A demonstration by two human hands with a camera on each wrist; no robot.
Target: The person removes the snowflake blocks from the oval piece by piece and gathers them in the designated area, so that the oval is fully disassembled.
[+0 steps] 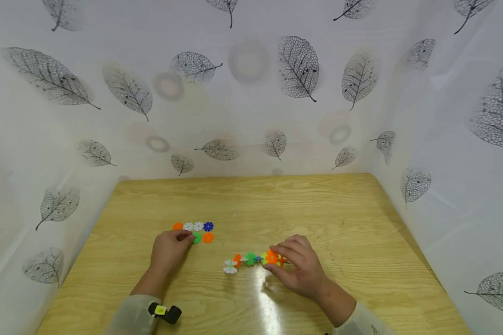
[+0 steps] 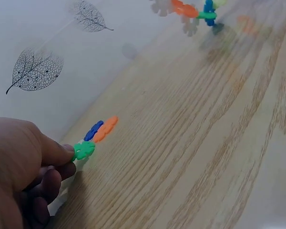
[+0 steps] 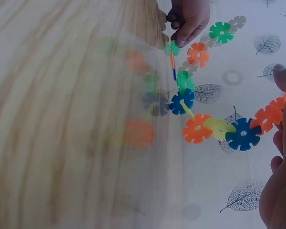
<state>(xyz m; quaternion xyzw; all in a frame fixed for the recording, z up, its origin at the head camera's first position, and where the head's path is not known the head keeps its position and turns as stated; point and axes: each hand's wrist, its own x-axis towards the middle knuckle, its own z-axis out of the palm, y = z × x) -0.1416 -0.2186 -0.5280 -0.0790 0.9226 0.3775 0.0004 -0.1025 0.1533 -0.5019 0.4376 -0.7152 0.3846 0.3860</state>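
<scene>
My left hand (image 1: pixel 169 249) pinches a green notched plastic disc (image 2: pixel 85 150) between thumb and fingers, low over the table. Close by lie a blue disc (image 1: pixel 208 226), an orange disc (image 1: pixel 208 237) and white discs (image 1: pixel 198 226). A second orange disc (image 1: pixel 178 226) lies just beyond that hand. My right hand (image 1: pixel 299 267) grips one end of a chain of interlocked discs (image 3: pixel 243 134) by an orange disc (image 1: pixel 271 257). The chain, in orange, yellow, blue, green and white, stretches leftward above the table, its far end a white and green cluster (image 1: pixel 230 266).
The wood-grain table (image 1: pixel 310 204) is shiny and mirrors the chain. A pale curtain (image 1: pixel 251 107) with printed leaves stands behind it and along both sides. A black strap with a small device (image 1: pixel 165 311) sits on the left sleeve.
</scene>
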